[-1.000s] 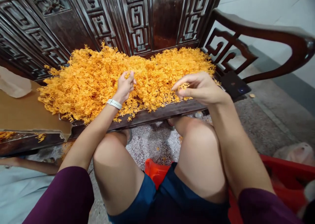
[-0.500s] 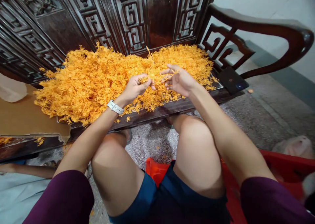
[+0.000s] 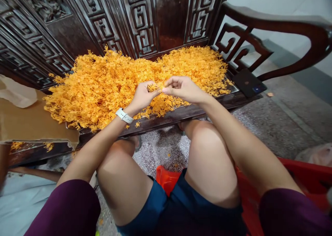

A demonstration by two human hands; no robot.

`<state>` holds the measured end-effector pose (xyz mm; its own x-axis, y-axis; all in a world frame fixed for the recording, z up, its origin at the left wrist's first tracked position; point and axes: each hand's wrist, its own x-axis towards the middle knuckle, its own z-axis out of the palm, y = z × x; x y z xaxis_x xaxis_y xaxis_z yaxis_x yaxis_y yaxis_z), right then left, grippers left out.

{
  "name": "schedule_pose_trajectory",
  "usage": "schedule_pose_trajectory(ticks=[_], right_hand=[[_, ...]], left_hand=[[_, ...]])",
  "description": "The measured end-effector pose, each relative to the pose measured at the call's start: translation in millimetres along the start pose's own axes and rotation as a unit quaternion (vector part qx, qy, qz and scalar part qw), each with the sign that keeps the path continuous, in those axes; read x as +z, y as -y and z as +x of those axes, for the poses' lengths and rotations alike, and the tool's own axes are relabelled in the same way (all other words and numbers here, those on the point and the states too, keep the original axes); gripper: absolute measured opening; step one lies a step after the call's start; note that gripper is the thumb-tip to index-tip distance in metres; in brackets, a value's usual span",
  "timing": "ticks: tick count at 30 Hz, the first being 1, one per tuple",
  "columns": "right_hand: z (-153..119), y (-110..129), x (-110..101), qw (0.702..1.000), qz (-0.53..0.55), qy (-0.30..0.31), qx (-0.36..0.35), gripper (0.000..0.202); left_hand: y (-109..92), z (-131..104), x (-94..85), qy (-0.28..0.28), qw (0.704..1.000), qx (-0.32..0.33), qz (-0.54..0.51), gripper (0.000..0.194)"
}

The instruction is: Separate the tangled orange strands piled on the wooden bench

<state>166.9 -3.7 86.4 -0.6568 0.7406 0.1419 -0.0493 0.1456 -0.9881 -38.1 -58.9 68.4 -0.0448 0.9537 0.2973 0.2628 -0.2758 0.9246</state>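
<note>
A large heap of yellow-orange artificial flower pieces (image 3: 103,87), spidery and thin-stemmed, covers the seat of a dark carved bench (image 3: 176,115). My left hand (image 3: 144,97), with a white watch (image 3: 124,115) on its wrist, pinches a yellow-orange flower piece (image 3: 153,87) above the heap's front. Facing it, my right hand (image 3: 185,89) is closed, thumb and index finger pressed together at the same piece. The fingertips of both hands nearly meet. Much of the piece is hidden by my fingers and blends into the heap behind.
A cardboard sheet (image 3: 33,125) lies at the left of the bench. A black phone (image 3: 247,82) rests at the bench's right end, below the curved armrest (image 3: 280,21). Another person's light-blue clothing (image 3: 28,201) shows at lower left. A red plastic object (image 3: 301,173) stands at right.
My right hand has gone from spread fingers to a pinch and moved left to the piece by my left hand. The view has shifted slightly.
</note>
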Motion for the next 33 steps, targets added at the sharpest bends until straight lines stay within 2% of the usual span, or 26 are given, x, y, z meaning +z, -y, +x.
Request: schedule_pose_trajectory(ticks=[3,6,10,12,15,19,22,25,28,33], right_hand=[[4,-3,5,0.998,-0.035,-0.03,-0.03,0.047],[5,-3,6,0.998,-0.032,-0.042,-0.043,0.042],[3,0,4,0.997,0.033,-0.051,-0.048,0.046],[0,5,6,0.997,0.06,-0.034,-0.042,0.051],[-7,17,13,0.996,0.086,-0.034,-0.018,0.054],[-18,37,23,0.987,0.148,-0.063,0.001,0.046],[-26,48,25,0.981,0.192,-0.035,0.014,0.037],[-33,52,25,0.981,0.195,-0.009,0.022,0.035],[-37,49,22,0.978,0.204,0.036,-0.002,0.042],[-40,42,17,0.967,0.218,0.127,-0.029,0.052]], left_hand=[[-6,-2,5.8,-0.007,1.0,0.006,0.012,0.057],[-8,-4,4.3,0.004,1.0,0.002,0.002,0.059],[-9,-12,-1.6,0.081,0.991,-0.088,-0.066,0.056],[-11,-16,-1.0,0.11,0.984,-0.107,-0.094,0.055],[-19,-20,4.8,0.092,0.985,-0.094,-0.113,0.056],[-38,-23,11.0,0.055,0.988,-0.065,-0.131,0.053],[-54,-27,11.8,0.094,0.98,-0.054,-0.168,0.05],[-65,-31,13.0,0.13,0.967,-0.07,-0.206,0.052],[-71,-34,14.4,0.141,0.963,-0.078,-0.217,0.055],[-72,-38,12.6,0.199,0.952,-0.081,-0.218,0.054]])
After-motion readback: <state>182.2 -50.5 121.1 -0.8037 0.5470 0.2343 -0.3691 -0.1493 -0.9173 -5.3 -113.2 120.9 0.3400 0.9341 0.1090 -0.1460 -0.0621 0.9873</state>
